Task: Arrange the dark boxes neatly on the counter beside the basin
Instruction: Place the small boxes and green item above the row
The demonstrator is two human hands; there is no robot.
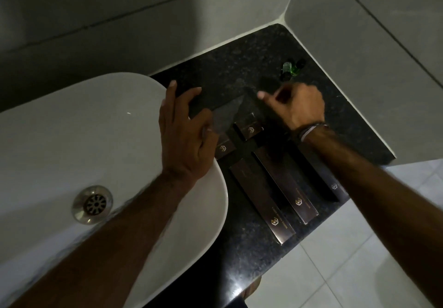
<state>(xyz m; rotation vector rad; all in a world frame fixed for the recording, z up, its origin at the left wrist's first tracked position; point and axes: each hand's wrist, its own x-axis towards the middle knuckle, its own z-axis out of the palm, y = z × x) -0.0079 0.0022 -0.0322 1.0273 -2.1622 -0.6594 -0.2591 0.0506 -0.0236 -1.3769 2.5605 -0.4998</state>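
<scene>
I am wearing no sleeves, so both my forearms are showing bare up to the picture's edge. My left hand (185,137) is wearing nothing. My right hand (296,105) is wearing stacked wristbands (309,131), dark and pale, at the wrist.

My open path — bare counter (227,68) at the back, past small bottles (291,68) and dark boxes (285,183).

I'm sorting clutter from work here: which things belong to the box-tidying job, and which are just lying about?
Job:
long dark boxes
small dark boxes
counter
left hand
right hand

Lying about:
small green bottles
basin
drain
</scene>
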